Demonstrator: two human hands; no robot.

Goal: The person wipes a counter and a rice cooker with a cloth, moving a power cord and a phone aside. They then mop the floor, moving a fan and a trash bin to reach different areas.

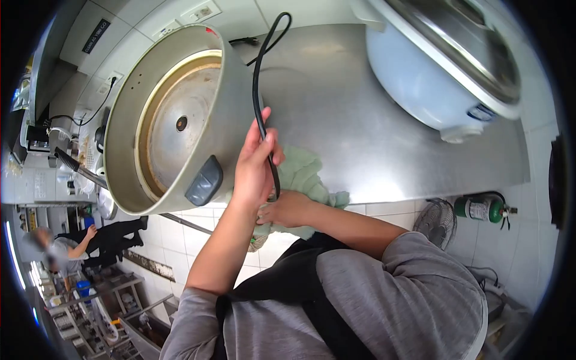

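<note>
At shiny steel counter (342,114), looped black cord (255,84), crumpled green cloth (302,168)

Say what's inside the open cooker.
Inside the open cooker: a round metal plate with a dark centre piece and brown staining round its edge. Whatever lies under the plate is covered; the cooker's rim also hides part of the inner wall.

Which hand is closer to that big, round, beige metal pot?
Left. The left hand, holding a flexible black cord, is just beside the pot; the right hand, against a crumpled pale green cloth, is farther away.
</note>
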